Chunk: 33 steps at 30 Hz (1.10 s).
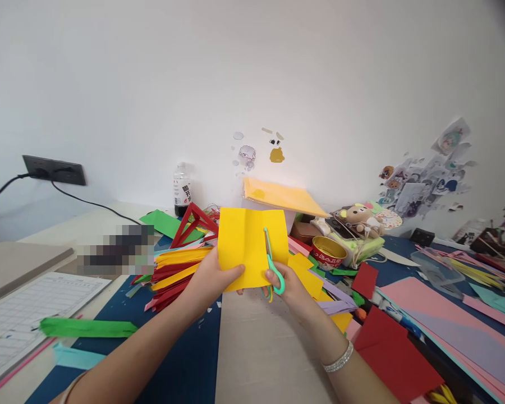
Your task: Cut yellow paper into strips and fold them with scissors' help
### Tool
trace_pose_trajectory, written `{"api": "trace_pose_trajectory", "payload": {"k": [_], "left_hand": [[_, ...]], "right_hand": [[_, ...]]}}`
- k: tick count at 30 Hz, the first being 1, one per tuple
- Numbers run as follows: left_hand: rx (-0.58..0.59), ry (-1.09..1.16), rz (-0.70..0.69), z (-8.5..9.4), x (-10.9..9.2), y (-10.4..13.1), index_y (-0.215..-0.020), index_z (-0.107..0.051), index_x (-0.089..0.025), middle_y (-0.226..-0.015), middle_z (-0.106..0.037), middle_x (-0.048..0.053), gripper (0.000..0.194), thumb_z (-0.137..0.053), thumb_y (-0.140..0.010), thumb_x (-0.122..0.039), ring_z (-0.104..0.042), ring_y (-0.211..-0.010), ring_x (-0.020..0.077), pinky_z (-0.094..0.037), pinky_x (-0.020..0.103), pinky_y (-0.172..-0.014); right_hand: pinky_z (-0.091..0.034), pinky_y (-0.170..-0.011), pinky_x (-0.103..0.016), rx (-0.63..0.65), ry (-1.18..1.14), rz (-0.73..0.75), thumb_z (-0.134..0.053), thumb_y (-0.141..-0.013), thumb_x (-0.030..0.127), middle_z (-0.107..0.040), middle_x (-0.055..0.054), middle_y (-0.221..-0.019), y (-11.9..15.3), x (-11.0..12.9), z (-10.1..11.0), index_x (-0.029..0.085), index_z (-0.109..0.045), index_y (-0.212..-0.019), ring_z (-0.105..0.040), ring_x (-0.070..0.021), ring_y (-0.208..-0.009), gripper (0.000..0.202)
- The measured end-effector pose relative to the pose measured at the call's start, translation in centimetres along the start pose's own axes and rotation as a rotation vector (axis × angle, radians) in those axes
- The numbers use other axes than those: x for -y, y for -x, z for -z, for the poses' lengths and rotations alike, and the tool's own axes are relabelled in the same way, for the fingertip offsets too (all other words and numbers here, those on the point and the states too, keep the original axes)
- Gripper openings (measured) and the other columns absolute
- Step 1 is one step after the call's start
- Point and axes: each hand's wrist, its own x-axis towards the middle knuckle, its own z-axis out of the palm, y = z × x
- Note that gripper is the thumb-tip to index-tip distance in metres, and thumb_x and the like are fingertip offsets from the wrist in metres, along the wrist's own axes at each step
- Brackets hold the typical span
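A sheet of yellow paper (239,241) with a crease down its middle is held up above the desk. My left hand (221,269) pinches its lower left part, thumb in front and fingers behind. In my right hand (287,283) are scissors (275,272) with mint green handles. Their blades lie across the right part of the sheet, pointing up and away, and a cut runs from the lower edge there. The fingers of my right hand are partly hidden behind the paper and the handles.
Folded red and yellow paper strips (177,275) lie left of my hands. Red sheets (393,350) and pink sheets (421,297) cover the right side. Behind stand a bottle (182,191), a red round tin (329,252) and a plush bear (362,219). A printed form (73,292) lies far left.
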Motion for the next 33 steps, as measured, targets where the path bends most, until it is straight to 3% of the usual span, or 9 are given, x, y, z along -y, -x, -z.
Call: {"api": "trace_pose_trajectory", "payload": {"k": [16, 26, 33], "left_hand": [[0.037, -0.007, -0.03, -0.08, 0.44, -0.12, -0.094, -0.047, -0.017, -0.078, -0.066, 0.004, 0.028, -0.058, -0.07, -0.027, -0.059, -0.046, 0.0136, -0.051, 0.027, -0.049], [0.036, -0.045, -0.038, -0.01, 0.79, -0.36, -0.095, -0.048, -0.018, -0.077, -0.067, 0.004, 0.029, -0.058, -0.07, -0.028, -0.064, -0.054, 0.0175, -0.052, 0.029, -0.049], [0.004, -0.069, -0.033, -0.36, 0.6, -0.28, -0.085, -0.048, -0.019, -0.068, -0.065, 0.001, 0.02, -0.058, -0.068, -0.021, -0.059, -0.043, 0.0146, -0.049, 0.026, -0.042]], "right_hand": [[-0.033, -0.04, -0.02, -0.046, 0.063, 0.01, -0.055, -0.072, 0.053, -0.049, 0.003, -0.051, 0.09, -0.32, -0.01, 0.015, -0.053, -0.073, -0.043, -0.0083, -0.043, 0.038], [-0.029, -0.038, -0.02, -0.067, 0.094, -0.02, -0.058, -0.069, 0.055, -0.047, 0.005, -0.046, 0.0, -0.3, 0.18, 0.017, -0.049, -0.065, -0.042, -0.0082, -0.041, 0.039], [-0.03, -0.039, -0.019, -0.048, 0.024, -0.071, -0.058, -0.07, 0.054, -0.048, 0.005, -0.053, 0.03, -0.56, 0.32, 0.016, -0.051, -0.071, -0.044, -0.007, -0.043, 0.039]]}}
